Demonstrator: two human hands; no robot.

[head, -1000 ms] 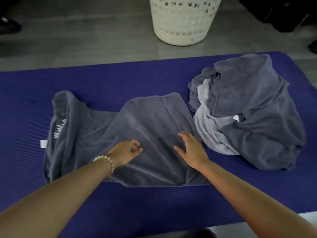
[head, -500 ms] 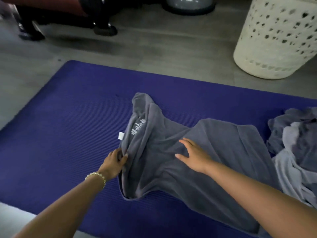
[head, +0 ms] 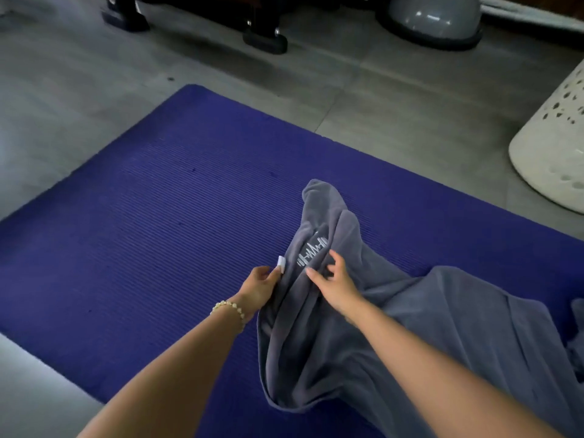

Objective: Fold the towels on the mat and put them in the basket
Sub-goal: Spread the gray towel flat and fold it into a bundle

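The ribbed blue mat [head: 151, 235] lies on the grey tiled floor [head: 63, 99] and fills the left and middle of the view. On it, the left hand [head: 260, 287], with a beaded bracelet [head: 228, 308] at the wrist, has its fingers [head: 274, 273] curled onto the left edge of the grey towel [head: 410, 336], pinching it just below a small white tag [head: 281, 261]. The towel lies crumpled on the mat, bunched into long folds at this end and spreading wider toward the right. White stitching [head: 311, 251] (a jagged line pattern) shows on the fold between the two hands. The right hand [head: 335, 284] rests on the towel just right of that stitching, its fingers spread and loosely bent, holding no cloth that I can make out. Farther right, the white perforated basket [head: 550, 153] stands on the floor beyond the mat, well apart from the towel. A sliver of more grey cloth [head: 578, 314] shows at the right edge.
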